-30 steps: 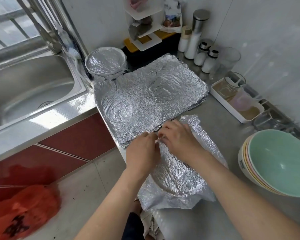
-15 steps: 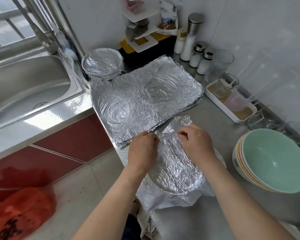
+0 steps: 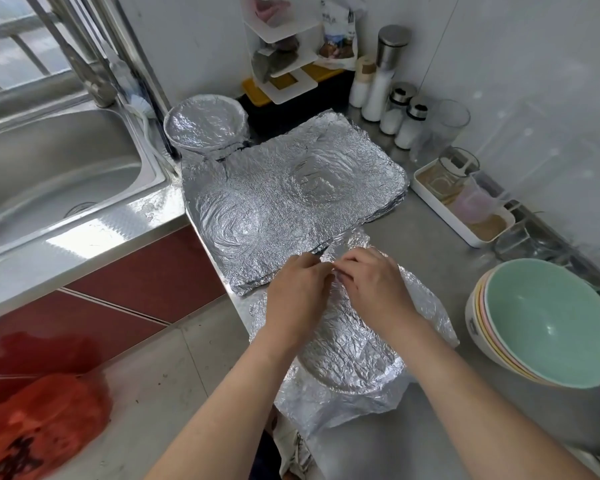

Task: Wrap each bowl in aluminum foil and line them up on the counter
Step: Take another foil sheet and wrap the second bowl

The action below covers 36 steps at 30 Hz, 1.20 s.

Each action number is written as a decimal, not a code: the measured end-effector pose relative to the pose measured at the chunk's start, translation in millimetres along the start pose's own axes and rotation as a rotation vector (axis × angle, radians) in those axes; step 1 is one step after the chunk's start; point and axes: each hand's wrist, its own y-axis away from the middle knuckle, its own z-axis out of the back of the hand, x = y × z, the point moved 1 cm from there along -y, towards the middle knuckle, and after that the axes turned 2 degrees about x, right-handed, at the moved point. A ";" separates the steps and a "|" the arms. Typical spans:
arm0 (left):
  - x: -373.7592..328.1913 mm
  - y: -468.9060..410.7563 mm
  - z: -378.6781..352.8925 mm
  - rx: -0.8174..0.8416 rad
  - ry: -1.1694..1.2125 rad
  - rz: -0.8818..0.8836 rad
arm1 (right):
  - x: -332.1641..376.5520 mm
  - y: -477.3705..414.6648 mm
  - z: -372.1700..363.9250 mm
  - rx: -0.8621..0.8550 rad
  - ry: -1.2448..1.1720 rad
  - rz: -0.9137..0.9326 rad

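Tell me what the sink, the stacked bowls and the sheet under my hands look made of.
Sink: stainless steel, brushed, by its bright grey glare. Stacked bowls: smooth pastel, soft sheen; ceramic or melamine, unclear. Sheet: aluminum foil, silvery, finely crinkled, holding its creases.

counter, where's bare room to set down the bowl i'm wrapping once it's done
Bare counter lies between the foil sheets, the white tray and the stacked bowls. A smaller strip runs along the near edge before the foil-covered bowl. The back wall is crowded with shakers and glasses; the wrapped bowl fills the sink-side corner.
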 end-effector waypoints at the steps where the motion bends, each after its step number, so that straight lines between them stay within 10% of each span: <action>1: 0.5 -1.7 -2.9 0.006 -0.011 -0.006 | -1.9 0.5 -0.8 0.002 0.001 -0.003; 36: 22.9 19.7 -6.0 -0.037 0.022 0.152 | -4.1 -0.8 -12.3 -0.112 -0.045 -0.033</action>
